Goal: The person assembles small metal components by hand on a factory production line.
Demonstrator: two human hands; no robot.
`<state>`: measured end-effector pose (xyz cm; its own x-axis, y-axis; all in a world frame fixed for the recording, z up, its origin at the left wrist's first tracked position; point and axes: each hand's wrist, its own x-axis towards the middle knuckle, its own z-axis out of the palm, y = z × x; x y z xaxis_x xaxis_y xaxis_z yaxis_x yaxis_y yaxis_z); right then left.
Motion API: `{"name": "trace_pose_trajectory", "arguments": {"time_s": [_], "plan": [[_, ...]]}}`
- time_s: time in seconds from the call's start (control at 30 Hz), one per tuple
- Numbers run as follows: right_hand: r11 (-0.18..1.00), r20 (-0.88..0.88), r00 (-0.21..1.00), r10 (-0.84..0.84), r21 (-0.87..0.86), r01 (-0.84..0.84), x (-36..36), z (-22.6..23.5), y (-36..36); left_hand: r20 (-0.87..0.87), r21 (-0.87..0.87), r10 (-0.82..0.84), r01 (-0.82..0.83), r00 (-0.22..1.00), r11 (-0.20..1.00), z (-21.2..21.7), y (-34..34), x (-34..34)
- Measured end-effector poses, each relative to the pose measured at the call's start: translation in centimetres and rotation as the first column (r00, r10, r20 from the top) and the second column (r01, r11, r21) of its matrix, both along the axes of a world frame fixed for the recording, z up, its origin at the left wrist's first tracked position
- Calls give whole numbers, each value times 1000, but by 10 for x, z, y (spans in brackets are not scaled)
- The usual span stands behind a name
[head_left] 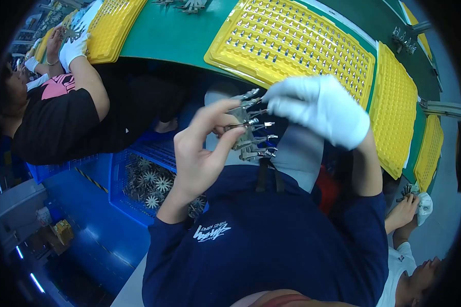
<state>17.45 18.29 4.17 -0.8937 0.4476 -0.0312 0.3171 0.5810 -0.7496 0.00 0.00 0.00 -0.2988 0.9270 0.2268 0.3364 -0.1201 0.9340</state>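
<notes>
Above my lap, my bare left hand pinches a star-like metal clip fixture between thumb and fingers. Several clip arms stick out from it toward the right, with small shiny metal pieces at some tips. Just right of its upper arms is my right hand in a white glove, slightly blurred. Its thumb and fingers come together close to an upper clip; whatever lies between them is too small to make out. Beyond both hands, a yellow tray carries rows of small metal parts on the green table.
A blue crate full of metal fixtures stands low at my left. More yellow trays lie at the right and a stack at the far left. Co-workers sit on either side: a black sleeve left, a gloved hand right.
</notes>
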Motion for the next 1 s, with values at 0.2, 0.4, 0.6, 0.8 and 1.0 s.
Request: {"name": "trace_pose_trajectory", "arguments": {"time_s": [0.2,0.4,0.6,0.8,1.0], "plan": [[913,-8,998,-63,403,60,-10,-65,68,307,42,-38,26,951,999,4,-1,-10],[821,36,997,69,565,-77,-26,-85,85,61,82,-102,97,993,992,21,-1,-16],[758,31,993,113,643,-106,-29,-86,86,-344,97,-21,57,939,994,22,5,-17],[856,-84,996,29,516,18,-21,-76,70,-431,73,83,-57,898,996,20,6,-18],[982,-147,988,-46,176,72,-14,-34,23,-431,33,71,-62,900,998,21,10,-17]]}}
